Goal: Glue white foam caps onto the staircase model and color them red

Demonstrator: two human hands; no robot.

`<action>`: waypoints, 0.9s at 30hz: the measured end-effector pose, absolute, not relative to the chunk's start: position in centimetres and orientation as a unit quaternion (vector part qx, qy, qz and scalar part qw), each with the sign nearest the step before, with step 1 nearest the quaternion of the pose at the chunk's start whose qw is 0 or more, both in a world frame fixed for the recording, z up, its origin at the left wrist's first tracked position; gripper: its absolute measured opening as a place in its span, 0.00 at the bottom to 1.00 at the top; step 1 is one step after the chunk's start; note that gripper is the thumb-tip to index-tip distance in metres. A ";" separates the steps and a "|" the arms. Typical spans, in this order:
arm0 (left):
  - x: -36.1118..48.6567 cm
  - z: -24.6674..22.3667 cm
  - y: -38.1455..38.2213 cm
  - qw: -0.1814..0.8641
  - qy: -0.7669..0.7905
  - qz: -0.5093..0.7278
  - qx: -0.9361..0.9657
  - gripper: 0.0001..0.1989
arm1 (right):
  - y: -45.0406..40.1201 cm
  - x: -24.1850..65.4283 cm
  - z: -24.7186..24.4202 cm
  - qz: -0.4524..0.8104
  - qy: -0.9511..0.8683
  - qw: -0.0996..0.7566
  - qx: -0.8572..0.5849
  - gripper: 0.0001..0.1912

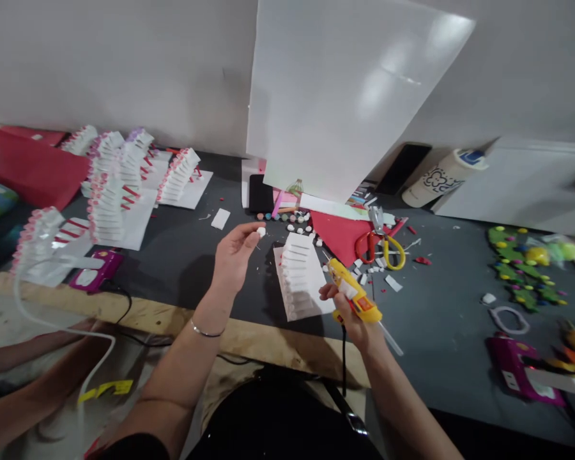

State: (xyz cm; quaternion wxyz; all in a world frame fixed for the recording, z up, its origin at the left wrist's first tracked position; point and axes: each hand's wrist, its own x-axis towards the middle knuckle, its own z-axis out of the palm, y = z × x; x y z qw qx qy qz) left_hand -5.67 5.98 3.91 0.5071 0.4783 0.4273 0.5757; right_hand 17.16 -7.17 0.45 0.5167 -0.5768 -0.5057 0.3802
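Note:
A small white ball (261, 231) is pinched between the thumb and fingertips of my left hand (233, 253), raised over the dark tabletop. My right hand (352, 318) is wrapped round a yellow hot glue gun (356, 292), its nozzle pointing up and left and a clear glue stick coming out of the back. Between my hands stands a white stepped paper model (297, 268) on a white card base (311, 311). The glue gun's nozzle is apart from the ball. More small white balls (308, 229) lie just behind the model.
Scissors (377, 239) with red and yellow handles lie among paper scraps on red paper (333, 233). Several similar models (106, 211) stand at the left by a purple power strip (96, 271). A patterned cup (436, 181) and a phone (405, 168) lean back right. Another person's arms (43, 364) show lower left.

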 end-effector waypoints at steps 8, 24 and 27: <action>-4.4 3.4 5.6 0.655 0.400 0.517 0.379 0.14 | -6.4 14.3 1.6 0.422 -0.566 0.490 -0.511 0.16; -3.3 2.5 4.3 0.679 0.422 0.467 0.378 0.15 | -4.8 12.3 2.1 0.431 -0.575 0.452 -0.528 0.19; -3.3 2.5 4.2 0.675 0.426 0.471 0.376 0.15 | -4.8 12.4 1.9 0.430 -0.581 0.439 -0.534 0.19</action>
